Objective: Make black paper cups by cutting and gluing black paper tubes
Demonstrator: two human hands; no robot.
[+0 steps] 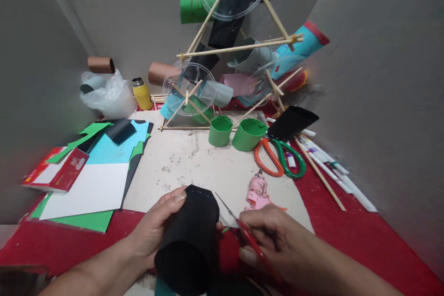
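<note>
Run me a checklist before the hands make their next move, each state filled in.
1. Black tube gripped: ok, the left hand holds it, thumb near the far rim.
2. Red-handled scissors in hand: ok, held by the right hand.
3. Scissors tip off the tube: cannot tell; it appears very close to the tube's edge.
4. Green rings clear of the tube: ok, both stand farther back.
5. Pale board clean: not ok, it is speckled with dark marks.
6. Pink glue gun clear of the right hand: cannot tell; the hand partly covers it.
</note>
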